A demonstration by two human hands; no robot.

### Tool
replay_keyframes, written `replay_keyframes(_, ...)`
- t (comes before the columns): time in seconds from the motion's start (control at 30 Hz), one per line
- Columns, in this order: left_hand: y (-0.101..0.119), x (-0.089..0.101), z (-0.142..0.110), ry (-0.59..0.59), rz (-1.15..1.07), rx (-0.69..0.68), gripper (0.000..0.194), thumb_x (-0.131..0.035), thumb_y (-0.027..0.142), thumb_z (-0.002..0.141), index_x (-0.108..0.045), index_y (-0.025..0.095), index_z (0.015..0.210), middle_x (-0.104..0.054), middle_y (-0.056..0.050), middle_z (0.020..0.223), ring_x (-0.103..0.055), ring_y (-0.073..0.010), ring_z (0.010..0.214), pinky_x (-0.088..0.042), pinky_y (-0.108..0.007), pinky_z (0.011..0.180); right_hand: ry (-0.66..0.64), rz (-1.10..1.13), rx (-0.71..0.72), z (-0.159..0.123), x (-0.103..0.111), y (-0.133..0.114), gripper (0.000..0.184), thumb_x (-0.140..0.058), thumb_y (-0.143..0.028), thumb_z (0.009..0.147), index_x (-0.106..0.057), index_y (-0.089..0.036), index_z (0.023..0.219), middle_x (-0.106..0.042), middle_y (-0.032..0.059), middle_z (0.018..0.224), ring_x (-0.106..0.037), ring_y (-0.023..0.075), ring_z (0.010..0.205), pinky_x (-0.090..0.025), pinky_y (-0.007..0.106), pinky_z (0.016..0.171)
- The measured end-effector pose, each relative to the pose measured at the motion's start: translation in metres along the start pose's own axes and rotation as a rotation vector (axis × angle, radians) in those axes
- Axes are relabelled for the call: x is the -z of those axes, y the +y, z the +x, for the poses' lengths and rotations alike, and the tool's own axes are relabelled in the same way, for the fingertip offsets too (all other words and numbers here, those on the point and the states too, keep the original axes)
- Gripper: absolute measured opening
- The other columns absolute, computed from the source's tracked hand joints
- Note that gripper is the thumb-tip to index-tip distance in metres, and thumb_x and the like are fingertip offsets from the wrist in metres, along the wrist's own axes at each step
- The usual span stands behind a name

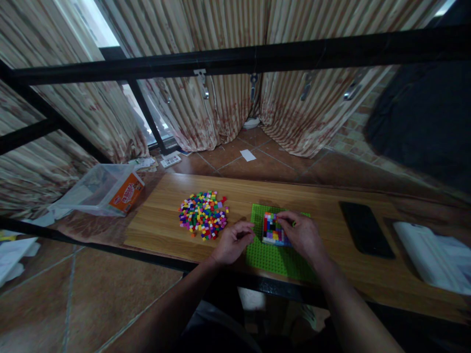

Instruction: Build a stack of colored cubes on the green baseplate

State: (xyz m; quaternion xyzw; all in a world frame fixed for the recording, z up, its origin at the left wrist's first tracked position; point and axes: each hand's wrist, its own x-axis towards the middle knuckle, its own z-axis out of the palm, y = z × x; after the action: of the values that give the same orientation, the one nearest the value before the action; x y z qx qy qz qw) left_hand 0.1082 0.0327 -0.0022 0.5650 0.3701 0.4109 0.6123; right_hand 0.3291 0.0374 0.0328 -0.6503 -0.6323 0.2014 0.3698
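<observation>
A green studded baseplate [279, 262] lies on the wooden tabletop in front of me. On it stands a low block of multicoloured toy bricks [270, 230], partly covered by my right hand [300, 233]. The fingertips of that hand are pinched together over the top of the bricks; what is between them is hidden. My left hand [233, 242] is at the baseplate's left edge, its fingers curled and the thumb close to them. Anything in its grasp is too small to make out. Left of it, loose small bricks [203, 215] of many colours form a round heap.
A black phone-like slab [366, 229] and a white package [427, 255] lie on the right of the table [158, 211]. On the left is a clear plastic bin [99, 189] with an orange label. A black metal bar [228, 61] crosses beyond the table, before striped curtains.
</observation>
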Motion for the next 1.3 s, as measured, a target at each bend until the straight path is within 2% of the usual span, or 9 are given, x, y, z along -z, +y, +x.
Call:
replay_keyframes(0.23, -0.003, 0.0, -0.001, 0.013, 0.095, -0.025, 0.027, -0.068, 0.032, 0.083, -0.064, 0.018, 0.107, -0.069, -0.002, 0.085, -0.062, -0.0135, 0.077, -0.047, -0.026, 0.074, 0.022, 0.104, -0.097, -0.001, -0.002, 0.0, 0.026, -0.058, -0.043, 0.08, -0.074, -0.023, 0.087, -0.076, 0.0046, 0.088, -0.07, 0.0213, 0.08, -0.053, 0.035, 0.077)
replay_keyframes(0.97, -0.001, -0.001, -0.003, -0.016, 0.177, -0.032, 0.025, -0.064, 0.028, 0.086, -0.065, 0.019, 0.109, -0.07, -0.003, 0.087, -0.064, -0.0146, 0.08, -0.048, -0.026, 0.075, 0.073, 0.311, -0.23, 0.004, -0.008, 0.01, 0.026, -0.067, -0.044, 0.071, -0.071, -0.02, 0.081, -0.075, 0.0062, 0.083, -0.068, 0.0208, 0.075, -0.053, 0.036, 0.075)
replay_keyframes(1.3, -0.005, -0.002, -0.003, -0.026, 0.16, -0.026, 0.026, -0.065, 0.025, 0.085, -0.066, 0.017, 0.109, -0.07, -0.003, 0.088, -0.065, -0.0146, 0.08, -0.049, -0.026, 0.077, 0.033, 0.39, -0.293, 0.01, -0.005, 0.013, 0.03, -0.074, -0.045, 0.064, -0.069, -0.02, 0.079, -0.073, 0.0037, 0.074, -0.065, 0.0175, 0.064, -0.051, 0.031, 0.062)
